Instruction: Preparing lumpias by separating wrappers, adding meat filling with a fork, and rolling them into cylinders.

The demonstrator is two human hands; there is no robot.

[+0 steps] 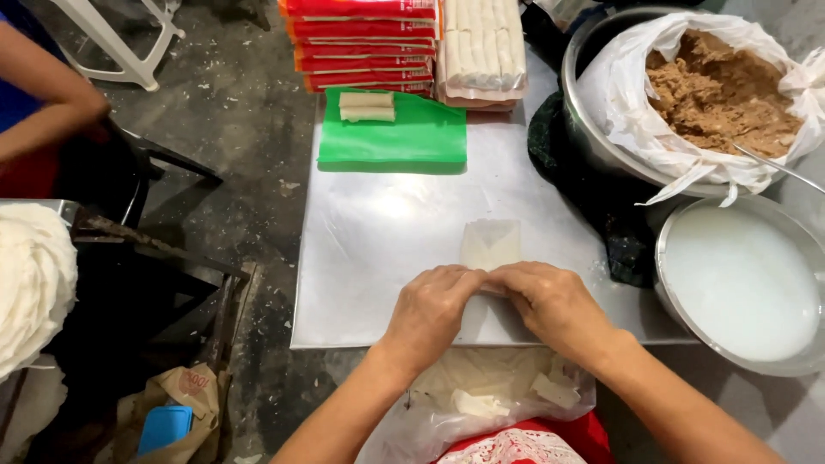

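Observation:
My left hand [428, 311] and my right hand [553, 302] rest side by side on the metal sheet [378, 232], fingers pressed down on the near end of a thin pale wrapper [491, 243]. The wrapper's far part lies flat beyond my fingertips. What is under my fingers is hidden. Two finished rolls [367, 106] lie on a green tray [395, 137] at the far end of the sheet.
A lined metal bowl of brown filling [720, 93] with a spoon stands at right, a bowl of white liquid [741, 283] nearer. Stacked red packs [361, 43] and white rolls [481, 47] sit beyond. A plastic bag of wrappers [481, 395] lies on my lap. Another person's arm [47, 120] is at left.

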